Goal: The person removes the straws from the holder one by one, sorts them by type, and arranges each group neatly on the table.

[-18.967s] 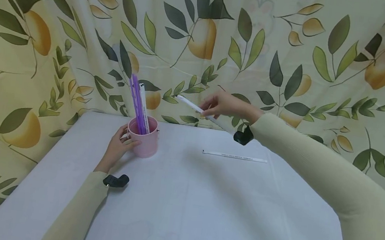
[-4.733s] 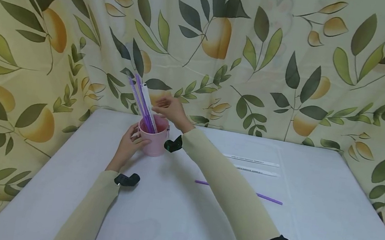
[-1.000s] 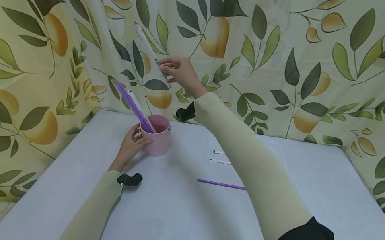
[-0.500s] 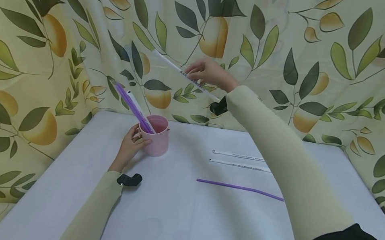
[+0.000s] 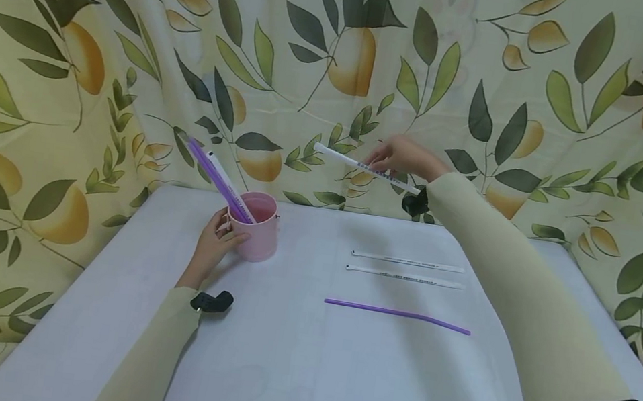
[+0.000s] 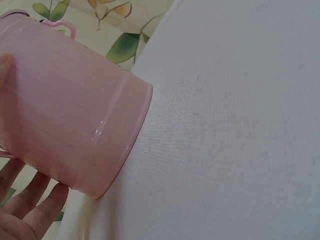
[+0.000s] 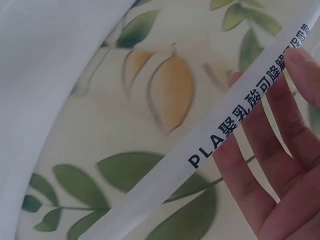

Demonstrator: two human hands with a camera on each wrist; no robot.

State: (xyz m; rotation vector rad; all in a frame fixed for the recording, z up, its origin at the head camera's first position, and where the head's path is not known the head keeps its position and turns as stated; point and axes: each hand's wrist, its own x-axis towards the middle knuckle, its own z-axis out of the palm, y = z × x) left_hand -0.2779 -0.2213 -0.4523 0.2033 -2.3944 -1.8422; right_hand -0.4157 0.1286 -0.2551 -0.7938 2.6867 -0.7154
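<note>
My left hand grips the side of a small pink bucket standing on the white table; in the left wrist view its fingers lie against the pink wall. Several purple straws and a white paper-wrapped straw lean leftward out of it. To the right, raised above the far table edge, my right hand pinches another paper-wrapped straw. Black print starting with "PLA" shows on this wrapper in the right wrist view, fingers and thumb around it.
Two wrapped straws, a farther one and a nearer one, lie side by side on the white table. In front of them lies a bent purple straw. A leaf-and-fruit patterned curtain hangs behind.
Since one second ago, my right hand has carried the wrapped straw from above the bucket rightward and lower. Earlier, another wrapped straw and a purple straw came onto the table. My left hand stays put.
</note>
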